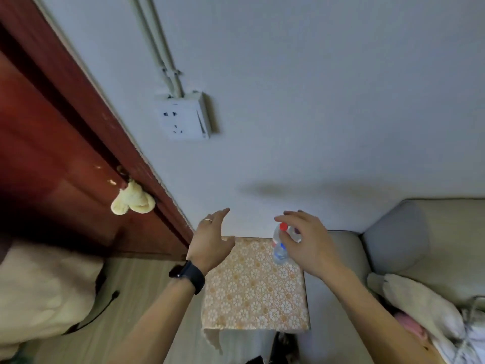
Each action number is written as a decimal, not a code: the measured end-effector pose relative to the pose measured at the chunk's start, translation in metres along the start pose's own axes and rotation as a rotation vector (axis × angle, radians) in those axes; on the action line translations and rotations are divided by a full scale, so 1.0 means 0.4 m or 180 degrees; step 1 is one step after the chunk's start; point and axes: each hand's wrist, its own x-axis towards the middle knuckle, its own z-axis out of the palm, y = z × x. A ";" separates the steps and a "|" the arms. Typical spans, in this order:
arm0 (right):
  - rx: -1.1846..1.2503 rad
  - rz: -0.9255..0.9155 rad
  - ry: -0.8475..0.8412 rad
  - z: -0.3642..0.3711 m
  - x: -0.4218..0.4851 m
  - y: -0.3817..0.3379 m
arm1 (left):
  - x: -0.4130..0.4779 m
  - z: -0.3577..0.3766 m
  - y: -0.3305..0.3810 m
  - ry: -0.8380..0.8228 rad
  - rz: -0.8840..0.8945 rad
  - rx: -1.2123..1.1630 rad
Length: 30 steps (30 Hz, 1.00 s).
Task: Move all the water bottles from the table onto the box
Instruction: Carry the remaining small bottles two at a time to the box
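Observation:
A clear water bottle (pixel 280 250) with a red cap and a blue label stands near the far right corner of a square surface covered with an orange-and-white flowered cloth (pixel 252 292). My right hand (pixel 308 243) hovers over the bottle's cap and right side with its fingers spread; whether it touches the bottle I cannot tell. My left hand (pixel 211 243), with a ring and a black wristwatch, is held open above the far left corner of the cloth, holding nothing. The frame is blurred.
A dark red door (pixel 52 143) with a yellowish cloth (pixel 132 198) on its handle stands at the left. A wall socket (pixel 185 116) is on the white wall. A grey sofa (pixel 409 240) with bedding lies to the right, pale bedding (pixel 39 292) at the lower left.

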 end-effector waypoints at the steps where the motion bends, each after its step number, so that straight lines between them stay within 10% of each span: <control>1: -0.0015 -0.0137 0.0001 0.000 -0.001 -0.043 | -0.020 -0.042 -0.015 0.0142 0.0028 0.0044; 17: 0.0075 -0.2684 -0.0703 0.274 0.029 -0.795 | -0.601 -0.562 -0.450 0.2512 -0.1615 0.0254; 30: 0.0834 -0.5370 -0.3146 0.660 -0.690 -1.195 | -1.590 -0.276 -0.282 0.3833 -0.4939 0.0462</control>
